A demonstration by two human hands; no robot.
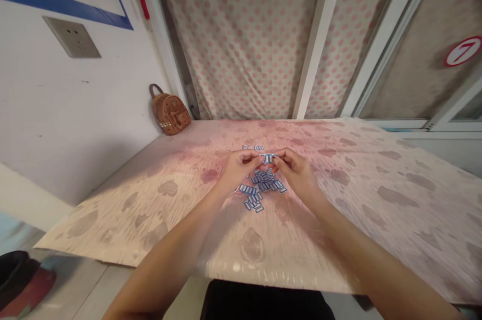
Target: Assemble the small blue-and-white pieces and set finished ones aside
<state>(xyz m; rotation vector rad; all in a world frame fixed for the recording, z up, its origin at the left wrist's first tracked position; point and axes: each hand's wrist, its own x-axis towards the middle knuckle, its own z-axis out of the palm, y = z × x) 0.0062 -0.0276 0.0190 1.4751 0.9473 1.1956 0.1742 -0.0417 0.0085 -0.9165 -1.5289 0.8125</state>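
Observation:
My left hand (241,163) and my right hand (294,165) are raised a little over the table, close together. Between their pinched fingertips they hold a small white strip with blue borders (268,158), one end in each hand. Its exact kind is too small to make out. Below the hands, a loose pile of similar blue-and-white strips (265,180) lies on the tablecloth. Nearer to me, more strips (254,203) overlap at angles. Just beyond my left hand lie a short strip (258,148) and a smaller piece (245,147).
A patterned pink and cream cloth (369,240) covers the table. At the far left corner a small brown backpack (171,113) leans by the wall. Behind the table hangs a dotted curtain (244,34). A dark and red container (24,280) stands on the floor at left.

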